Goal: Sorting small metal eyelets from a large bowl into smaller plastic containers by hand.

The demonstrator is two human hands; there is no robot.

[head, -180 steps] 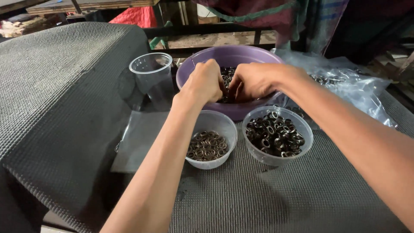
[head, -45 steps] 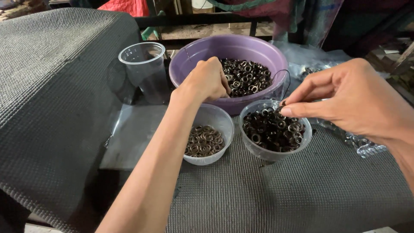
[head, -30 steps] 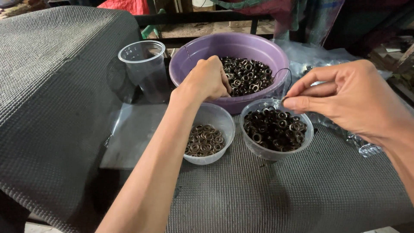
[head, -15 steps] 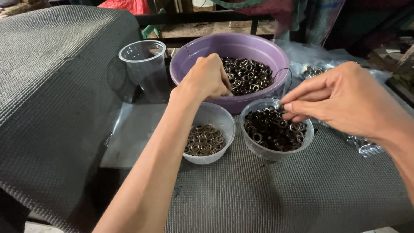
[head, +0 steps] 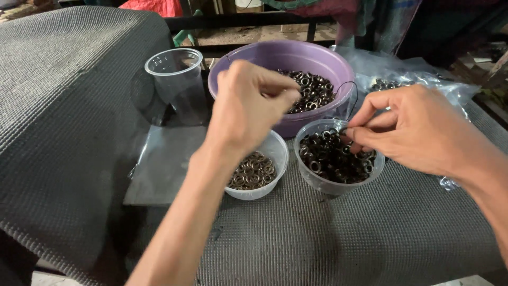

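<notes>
— What carried it all, and what stood on it?

— A surface covered in grey ribbed matting. Toward its far edge sat the purple bowl with a heap of dark metal rings. Left of it stood an empty clear cup. Nearer the middle were two small clear tubs side by side: the left tub held brassy rings, the right tub darker ones. A clear bag of more rings lay at the far right edge.

— Which step looked to be in hand?

— Sorting, I'd judge: rings picked from the bowl and dropped into a tub by kind. The next move would call for a fine pinch over the correct tub.

— And the hands?

— The left hand hovered over the bowl's near rim, fingers curled together, thumb against fingertips; whether it pinched a ring I couldn't tell. The right hand was over the right tub, thumb and forefinger closed on one small ring, with a thin dark wire arching above.
</notes>
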